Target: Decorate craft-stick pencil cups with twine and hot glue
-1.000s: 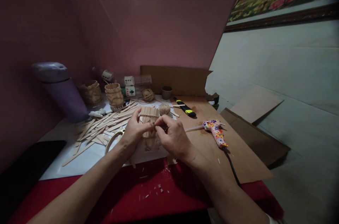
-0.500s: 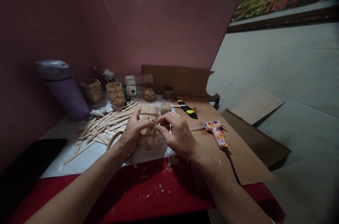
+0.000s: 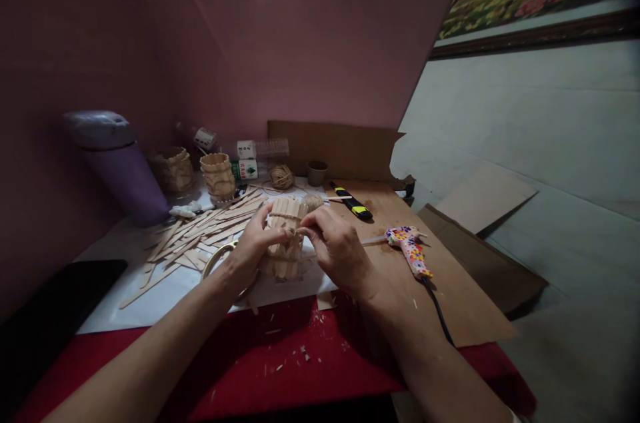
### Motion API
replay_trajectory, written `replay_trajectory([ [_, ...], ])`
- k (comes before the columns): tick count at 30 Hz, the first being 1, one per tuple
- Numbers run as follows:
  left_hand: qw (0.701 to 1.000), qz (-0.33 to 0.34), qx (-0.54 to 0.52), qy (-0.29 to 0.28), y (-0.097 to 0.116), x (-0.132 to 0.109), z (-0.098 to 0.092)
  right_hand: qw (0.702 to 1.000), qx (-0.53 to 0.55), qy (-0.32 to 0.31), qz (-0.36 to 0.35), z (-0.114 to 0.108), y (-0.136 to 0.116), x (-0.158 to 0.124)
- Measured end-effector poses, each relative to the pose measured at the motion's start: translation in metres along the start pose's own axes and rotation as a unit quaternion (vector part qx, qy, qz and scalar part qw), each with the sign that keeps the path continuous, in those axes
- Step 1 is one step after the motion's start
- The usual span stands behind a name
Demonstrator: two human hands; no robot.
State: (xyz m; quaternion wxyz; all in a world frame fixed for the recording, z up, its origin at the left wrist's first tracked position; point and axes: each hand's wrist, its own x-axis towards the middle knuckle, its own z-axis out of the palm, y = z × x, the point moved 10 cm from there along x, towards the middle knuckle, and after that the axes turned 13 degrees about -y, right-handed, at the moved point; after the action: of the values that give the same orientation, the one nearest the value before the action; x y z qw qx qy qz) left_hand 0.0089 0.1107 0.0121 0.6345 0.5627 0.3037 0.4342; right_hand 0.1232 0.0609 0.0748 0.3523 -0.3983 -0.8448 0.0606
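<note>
A small cup of upright wooden sticks (image 3: 285, 264) with twine around it is at the centre of the head view. My left hand (image 3: 256, 243) grips its left side, the thumb lying across the front. My right hand (image 3: 337, 246) is at the cup's right side, thumb and forefinger pinched together; what they pinch is too small to make out. A ball of twine (image 3: 313, 201) sits just behind my right fingers. Loose wooden sticks (image 3: 200, 233) lie piled to the left, and a roll of tape (image 3: 215, 259) is partly hidden behind my left wrist.
Two stick cups (image 3: 218, 178), plastic bottles (image 3: 270, 148), another twine ball (image 3: 281, 176) and a small pot (image 3: 317, 174) stand behind. At right are a cutter (image 3: 353, 202) and a flowered glue gun (image 3: 410, 251) on brown board. A purple bottle (image 3: 123, 170) leans at left.
The stick cup has shifted slightly right and its lower part shows more. My right fingers have moved a little right and up, drawing closer together.
</note>
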Motion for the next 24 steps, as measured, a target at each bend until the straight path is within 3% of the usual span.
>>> replay_trajectory([
  [7,0.999,-0.015,-0.036,-0.011,0.000,-0.002,0.007,1.000,0.005,0.015,-0.015,-0.002,-0.003,-0.001],
  [12,0.998,-0.020,-0.062,-0.027,-0.004,-0.002,0.008,0.999,0.013,0.038,0.014,-0.006,0.001,-0.003],
  [24,0.991,-0.053,-0.116,-0.029,-0.010,-0.004,0.012,0.999,0.011,0.030,0.009,-0.007,-0.007,-0.002],
])
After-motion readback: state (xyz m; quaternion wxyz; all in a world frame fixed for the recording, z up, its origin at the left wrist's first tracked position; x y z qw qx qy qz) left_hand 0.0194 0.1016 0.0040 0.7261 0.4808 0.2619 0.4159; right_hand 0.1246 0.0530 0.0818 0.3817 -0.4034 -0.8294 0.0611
